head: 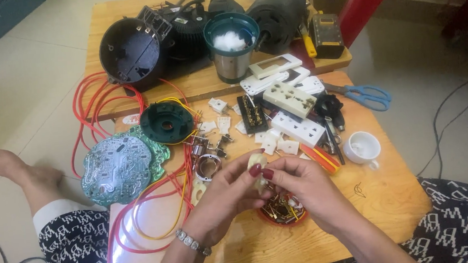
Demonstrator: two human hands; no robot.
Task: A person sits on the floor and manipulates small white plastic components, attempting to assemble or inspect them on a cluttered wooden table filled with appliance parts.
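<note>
Both hands meet low over the middle of the wooden table (392,192), working on a small cream plastic part (256,163) held up between them. The left hand (225,195), with a beaded bracelet (192,242) at the wrist, pinches the part from its left side, thumb laid across the front. The right hand (304,190) closes on it from the other side, its fingers (281,172) curled and pressed together around the lower end. Most of the part is hidden by the fingers, so its exact shape cannot be told; it looks like a rounded switch or socket piece.

The part seems light and stiff, a thin moulded shell that would crack or lose a clip if squeezed hard. Its smooth, curved face looks slippery, so the surest hold is on the side edges with the fingertips, as it is held here, leaving the middle free.

Directly under the hands sits a shallow orange dish (284,216) of small metal contacts and screws. Just beside the left hand lie a metal ring (208,166) and loops of red and yellow wire (151,208). Farther left are a green circuit board (118,167) and a dark green round housing (166,121). Behind the hands, white socket plates (293,113) are spread about, with a small white cup (362,147) to the right and blue-handled scissors (366,96) beyond it. A steel cup (233,65) stands on the far board.
</note>
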